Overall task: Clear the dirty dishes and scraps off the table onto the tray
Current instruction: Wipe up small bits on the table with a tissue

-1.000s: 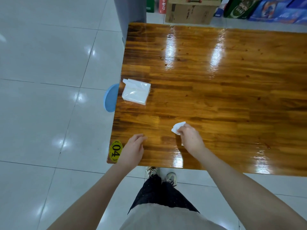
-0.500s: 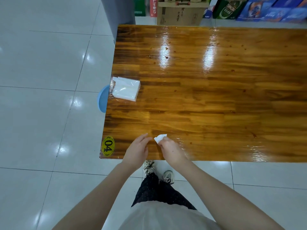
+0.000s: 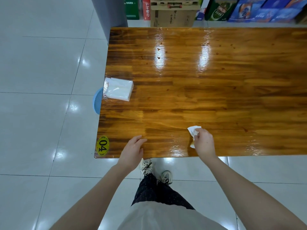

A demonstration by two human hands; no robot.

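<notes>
My right hand (image 3: 203,142) grips a crumpled white tissue (image 3: 192,130) pressed on the glossy wooden table (image 3: 216,97) near its front edge. My left hand (image 3: 132,151) rests at the front edge, fingers relaxed and straight, holding nothing. Small brown scraps (image 3: 158,53) dot the far part of the tabletop. No tray or dishes show in this view.
A pack of white tissues (image 3: 119,88) lies at the table's left edge. A blue stool (image 3: 96,102) pokes out beneath that edge. A yellow "04" sticker (image 3: 103,145) marks the front left corner. Boxes and crates (image 3: 174,14) stand behind the table.
My right hand has slid the tissue to the right along the front of the table, away from my left hand. The left hand stays at the edge.
</notes>
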